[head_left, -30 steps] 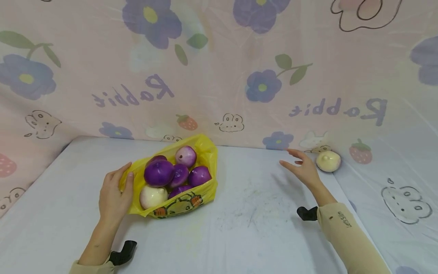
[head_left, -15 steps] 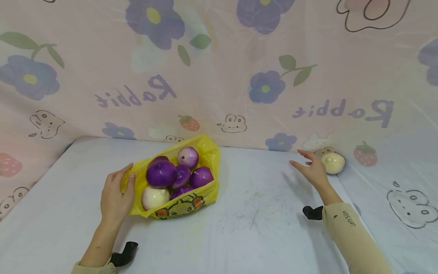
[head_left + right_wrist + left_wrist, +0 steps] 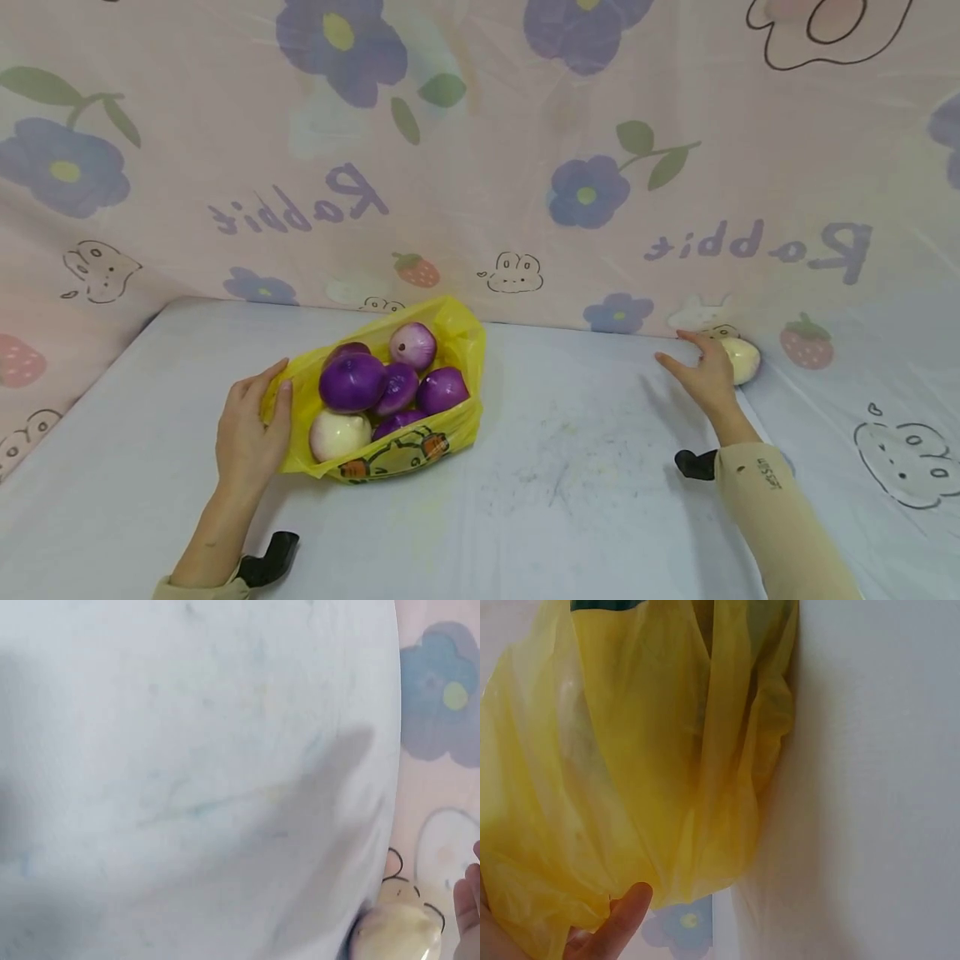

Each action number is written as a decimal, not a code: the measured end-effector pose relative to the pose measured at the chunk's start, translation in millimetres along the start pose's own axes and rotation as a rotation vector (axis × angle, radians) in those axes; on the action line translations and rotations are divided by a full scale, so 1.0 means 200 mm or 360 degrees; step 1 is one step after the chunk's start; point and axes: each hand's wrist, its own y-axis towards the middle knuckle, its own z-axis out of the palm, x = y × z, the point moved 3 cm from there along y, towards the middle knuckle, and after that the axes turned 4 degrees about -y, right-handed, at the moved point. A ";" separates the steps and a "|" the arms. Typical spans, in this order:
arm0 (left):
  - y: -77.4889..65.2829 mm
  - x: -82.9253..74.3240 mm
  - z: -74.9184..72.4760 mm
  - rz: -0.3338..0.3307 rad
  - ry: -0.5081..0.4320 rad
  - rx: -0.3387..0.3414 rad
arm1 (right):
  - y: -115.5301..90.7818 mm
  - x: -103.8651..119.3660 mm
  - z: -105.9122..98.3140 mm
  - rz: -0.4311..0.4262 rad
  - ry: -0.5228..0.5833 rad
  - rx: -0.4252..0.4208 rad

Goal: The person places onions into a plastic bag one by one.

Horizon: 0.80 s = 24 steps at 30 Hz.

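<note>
A yellow plastic bag [image 3: 467, 350] with a printed cartoon front lies mouth-up on the table, left of centre. Inside it sit several purple onions [image 3: 352, 383] and one pale onion [image 3: 340, 437]. My left hand [image 3: 251, 433] holds the bag's left edge; in the left wrist view a finger [image 3: 622, 922] shows against the yellow plastic [image 3: 652, 772]. At the table's far right corner lies another pale onion [image 3: 745, 361]. Beside it, my right hand [image 3: 708, 375] spreads thumb and fingers, partly covering the onion in the head view. The right wrist view shows this onion [image 3: 396, 936] close by the fingertips.
A white tabletop [image 3: 555, 467] with faint smudges extends between the hands. Patterned cloth [image 3: 465, 183] with flowers and rabbits hangs along the back and sides. Black wrist-worn pieces [image 3: 270, 560] stick out from both wrists near the table.
My right hand has moved right, up to the pale onion, and now overlaps it in view. The left hand stays at the bag's edge. The head view has shifted slightly.
</note>
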 end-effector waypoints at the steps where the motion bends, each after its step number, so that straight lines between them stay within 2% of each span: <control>1: 0.00 0.00 0.00 -0.0003 0.0002 -0.0001 | 0.00 -0.01 -0.01 0.0000 -0.0003 -0.0021; 7: 0.02 -0.01 0.00 -0.0016 0.0003 0.0004 | 0.01 -0.06 -0.04 0.0029 -0.0068 -0.0135; 15: 0.04 -0.01 0.00 -0.0046 0.0019 0.0036 | 0.03 -0.14 -0.08 0.0234 -0.0250 -0.0229; 24: 0.06 -0.01 0.01 -0.0043 0.0020 0.0039 | 0.03 -0.19 -0.12 0.0319 -0.0103 -0.0235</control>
